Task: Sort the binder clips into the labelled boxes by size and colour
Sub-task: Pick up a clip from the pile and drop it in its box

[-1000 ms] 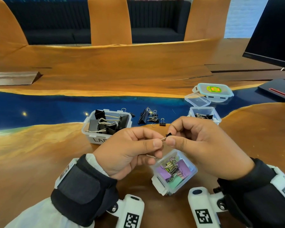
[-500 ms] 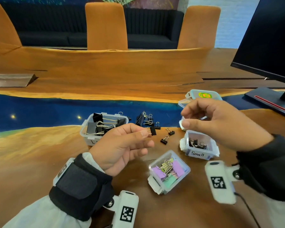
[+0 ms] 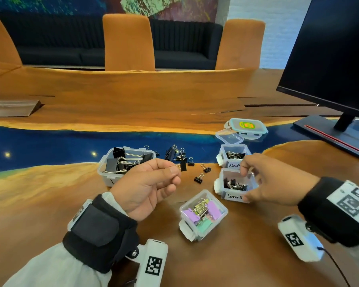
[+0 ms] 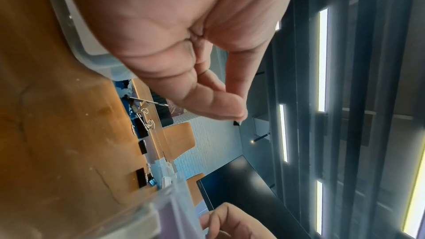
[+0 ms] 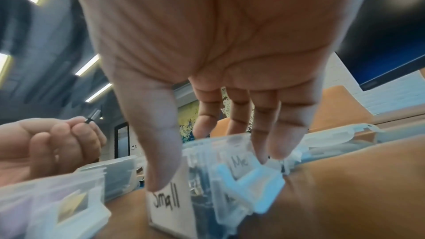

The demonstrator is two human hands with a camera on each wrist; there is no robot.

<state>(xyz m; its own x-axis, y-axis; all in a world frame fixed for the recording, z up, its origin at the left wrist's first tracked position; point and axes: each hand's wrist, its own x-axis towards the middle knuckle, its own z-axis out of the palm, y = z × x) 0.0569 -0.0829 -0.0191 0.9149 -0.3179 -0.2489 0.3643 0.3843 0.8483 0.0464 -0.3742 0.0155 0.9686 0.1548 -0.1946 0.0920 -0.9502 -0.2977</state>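
bright, even | ceiling strips glare | wrist views blurred | edges warped

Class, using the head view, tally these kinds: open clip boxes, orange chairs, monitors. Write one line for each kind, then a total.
Boxes: 4 (large, medium, small, colour)
Chairs: 3 ()
Monitor: 1
Total: 8
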